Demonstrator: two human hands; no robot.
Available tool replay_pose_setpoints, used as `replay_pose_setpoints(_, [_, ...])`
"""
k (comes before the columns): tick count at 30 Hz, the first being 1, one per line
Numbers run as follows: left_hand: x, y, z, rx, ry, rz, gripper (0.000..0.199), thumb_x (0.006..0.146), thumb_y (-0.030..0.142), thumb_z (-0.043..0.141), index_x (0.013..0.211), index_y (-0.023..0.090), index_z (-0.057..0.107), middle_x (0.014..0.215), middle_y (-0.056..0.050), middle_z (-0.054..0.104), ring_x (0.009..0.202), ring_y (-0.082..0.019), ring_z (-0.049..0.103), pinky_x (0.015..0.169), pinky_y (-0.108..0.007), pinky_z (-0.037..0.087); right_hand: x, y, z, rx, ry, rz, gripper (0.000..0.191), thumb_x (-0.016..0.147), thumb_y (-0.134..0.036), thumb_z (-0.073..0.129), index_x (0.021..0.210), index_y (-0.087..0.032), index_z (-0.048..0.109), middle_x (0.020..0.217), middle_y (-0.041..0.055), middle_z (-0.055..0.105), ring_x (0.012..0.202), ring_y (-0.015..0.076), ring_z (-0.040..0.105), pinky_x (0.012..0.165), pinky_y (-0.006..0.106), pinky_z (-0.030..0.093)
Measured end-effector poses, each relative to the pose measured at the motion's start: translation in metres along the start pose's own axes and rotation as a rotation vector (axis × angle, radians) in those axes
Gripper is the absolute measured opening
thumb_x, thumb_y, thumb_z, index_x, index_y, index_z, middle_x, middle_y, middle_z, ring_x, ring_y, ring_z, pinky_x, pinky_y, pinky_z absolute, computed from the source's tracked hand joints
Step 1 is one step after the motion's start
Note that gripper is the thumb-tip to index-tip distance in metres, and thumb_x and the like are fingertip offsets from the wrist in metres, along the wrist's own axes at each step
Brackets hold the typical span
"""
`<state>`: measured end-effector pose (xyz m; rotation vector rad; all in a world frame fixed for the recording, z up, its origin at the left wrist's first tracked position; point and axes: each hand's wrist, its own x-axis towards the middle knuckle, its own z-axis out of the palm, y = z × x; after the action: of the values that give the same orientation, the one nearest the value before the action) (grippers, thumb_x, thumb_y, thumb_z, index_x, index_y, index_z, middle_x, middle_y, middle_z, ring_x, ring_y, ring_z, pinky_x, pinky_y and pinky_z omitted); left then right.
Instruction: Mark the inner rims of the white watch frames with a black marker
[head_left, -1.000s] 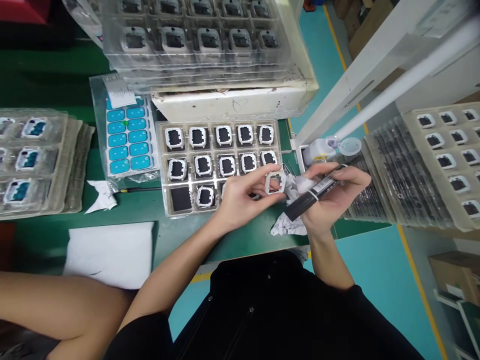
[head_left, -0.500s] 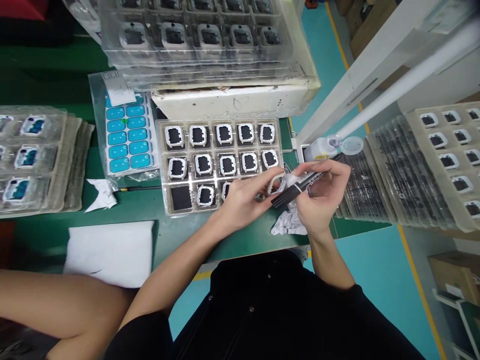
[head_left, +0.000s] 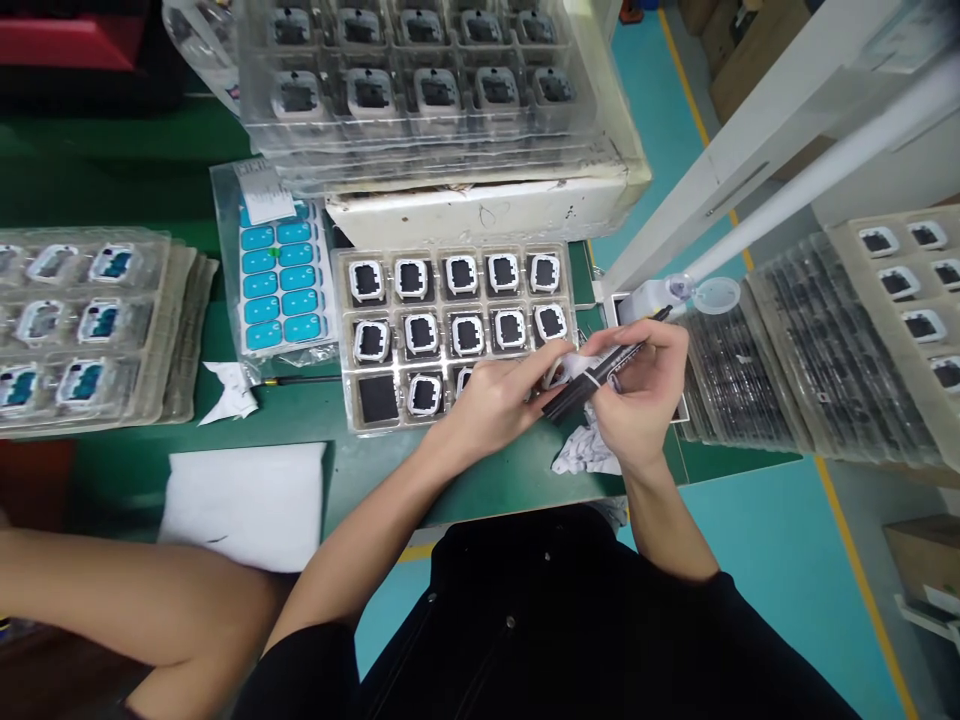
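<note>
My right hand [head_left: 641, 390] is closed round a black marker pen [head_left: 581, 388] with white print, slanting down toward my left hand. My left hand [head_left: 499, 405] pinches a small white frame [head_left: 556, 373], mostly hidden by the fingers and the marker. Both hands are close together above the right front corner of a clear plastic tray [head_left: 401, 418]. Similar white frames with dark middles, such as one white-rimmed frame [head_left: 425, 395], sit in the tray's compartments. One front-left compartment shows only a black pad [head_left: 377, 399]. Crumpled white cloth [head_left: 585, 452] lies below my right hand.
Stacked trays [head_left: 442, 120] stand on a white box [head_left: 487, 212] behind. More tray stacks [head_left: 780, 350] rise at right, beside a white bottle [head_left: 651, 298]. A blue sticker sheet [head_left: 281, 280] and a white packet [head_left: 247, 500] lie left. Another person's arm [head_left: 142, 600] reaches in.
The view has shifted slightly, so the table's things appear farther right. Both hands keep their hold on the frame and the marker pen, with little movement between them.
</note>
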<state>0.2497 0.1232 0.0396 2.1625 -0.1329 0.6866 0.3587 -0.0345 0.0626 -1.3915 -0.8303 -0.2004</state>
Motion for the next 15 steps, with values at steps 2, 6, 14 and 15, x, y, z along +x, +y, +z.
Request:
replay_pose_setpoints(2, [0.002, 0.001, -0.001, -0.092, -0.015, -0.069, 0.036, 0.115, 0.032, 0.077, 0.149, 0.021, 0.079, 0.097, -0.002, 0.087, 0.078, -0.014, 0.082, 0.079, -0.023, 0.069, 0.002, 0.000, -0.002, 0.025, -0.003, -0.007, 0.042, 0.092, -0.015, 0.089, 0.120, -0.033, 0.064, 0.101, -0.0049, 0.078, 0.090, 0.0178, 0.078, 0.079, 0.033, 0.068])
replay_pose_setpoints(6, [0.006, 0.005, -0.002, -0.345, 0.012, -0.268, 0.050, 0.102, 0.039, 0.096, 0.146, 0.021, 0.082, 0.101, -0.003, 0.091, 0.077, -0.016, 0.084, 0.087, -0.029, 0.075, 0.006, 0.004, -0.012, 0.049, 0.056, 0.027, 0.048, 0.093, -0.031, 0.098, 0.119, -0.035, 0.057, 0.096, -0.0060, 0.077, 0.081, 0.0193, 0.075, 0.072, 0.034, 0.064])
replay_pose_setpoints(14, [0.014, 0.017, -0.008, -0.708, 0.043, -0.495, 0.062, 0.084, 0.040, 0.110, 0.137, 0.019, 0.085, 0.094, -0.004, 0.090, 0.070, -0.015, 0.082, 0.068, -0.024, 0.072, 0.003, 0.017, -0.030, 0.087, 0.147, 0.145, 0.056, 0.093, -0.047, 0.099, 0.121, -0.036, 0.052, 0.092, -0.0068, 0.069, 0.068, 0.0185, 0.063, 0.064, 0.035, 0.057])
replay_pose_setpoints(15, [0.014, 0.017, -0.009, -0.725, 0.044, -0.505, 0.063, 0.083, 0.041, 0.111, 0.136, 0.020, 0.085, 0.093, -0.004, 0.090, 0.071, -0.016, 0.083, 0.070, -0.025, 0.073, 0.003, 0.017, -0.031, 0.089, 0.152, 0.149, 0.055, 0.092, -0.046, 0.099, 0.121, -0.036, 0.052, 0.092, -0.0068, 0.069, 0.068, 0.0182, 0.062, 0.063, 0.034, 0.056])
